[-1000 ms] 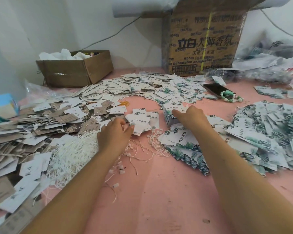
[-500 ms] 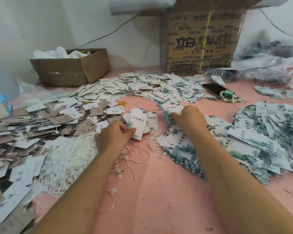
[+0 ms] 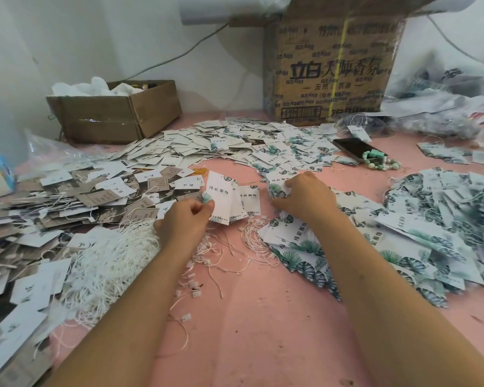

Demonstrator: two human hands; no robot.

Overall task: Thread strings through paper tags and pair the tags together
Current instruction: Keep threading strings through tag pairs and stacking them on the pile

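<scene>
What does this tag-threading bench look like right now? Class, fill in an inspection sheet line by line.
Surface: pink table, bare near the front.
Job's things: white tag in hand; heaps of leaf tags and brown tags; bundle of strings.
Clutter: phone, bead bracelet, plastic bags.
Hands: left hand pinches the white tag; right hand curls its fingers on a small stack of leaf tags.
Cables: one cable along the wall.
Surroundings: small box and large carton at the back.

Bare table [image 3: 263,317] near — tag piles [image 3: 444,224] flank, boxes [image 3: 118,118] behind.
</scene>
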